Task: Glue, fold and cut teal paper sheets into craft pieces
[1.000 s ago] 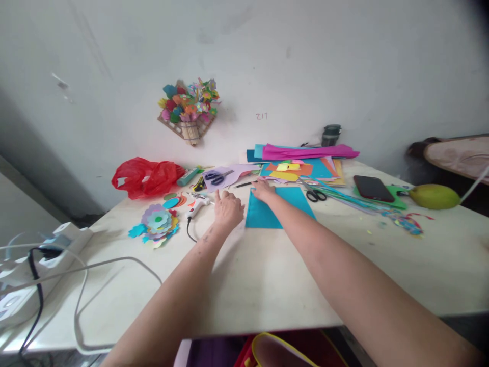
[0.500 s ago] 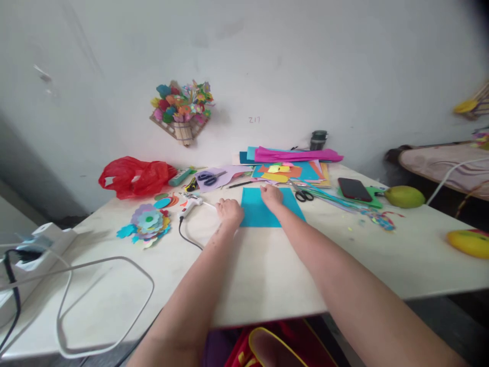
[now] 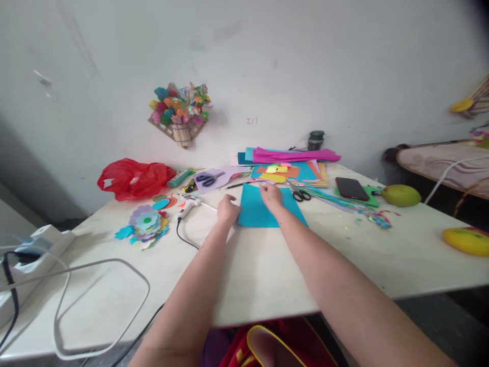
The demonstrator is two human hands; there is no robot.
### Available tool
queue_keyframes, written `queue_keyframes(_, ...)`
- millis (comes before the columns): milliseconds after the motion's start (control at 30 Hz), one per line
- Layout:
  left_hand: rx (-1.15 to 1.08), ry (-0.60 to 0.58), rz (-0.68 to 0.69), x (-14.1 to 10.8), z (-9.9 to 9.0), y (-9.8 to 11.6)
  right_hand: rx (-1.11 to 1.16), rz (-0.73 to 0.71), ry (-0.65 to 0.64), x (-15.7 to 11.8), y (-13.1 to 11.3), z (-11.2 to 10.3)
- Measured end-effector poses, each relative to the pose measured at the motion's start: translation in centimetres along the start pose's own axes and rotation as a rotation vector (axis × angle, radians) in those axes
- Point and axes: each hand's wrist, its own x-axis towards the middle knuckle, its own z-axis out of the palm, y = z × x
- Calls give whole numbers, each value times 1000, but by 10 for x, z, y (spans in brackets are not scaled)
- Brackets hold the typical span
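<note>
A blue craft sheet (image 3: 254,211) lies before me, its left part raised and slightly bowed. At its left edge is my left hand (image 3: 228,209), fingers bent, with the thumb side against the sheet. My right hand (image 3: 271,198) rests over the sheet near its far edge, fingers curled and pressed together; their tips are partly hidden. A white hot glue gun (image 3: 189,204) lies just left of my left hand. Black-handled scissors (image 3: 301,194) sit at the sheet's right far corner.
Layered paper flowers (image 3: 146,221) and a red plastic bag (image 3: 133,178) occupy the left. Coloured sheets (image 3: 305,171) are stacked at the back. On the right are a phone (image 3: 351,188), a green mango (image 3: 401,195) and a yellow fruit (image 3: 466,240). A white cable (image 3: 114,260) loops at front left.
The sheet's left side has risen and bowed from lying flat. My left hand's fingers have drawn in at its edge. My right hand stays nearly in place. The view has shifted slightly.
</note>
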Motion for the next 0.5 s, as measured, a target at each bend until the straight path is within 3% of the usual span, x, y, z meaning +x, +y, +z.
queue_keyframes(333,-215,-141,-32,4,-3,-4,38,-129,-5,-3,-10,-2)
queue_keyframes(500,-160,-115,22,-1,-1,1,-45,-221,-161,-8,-33,-10)
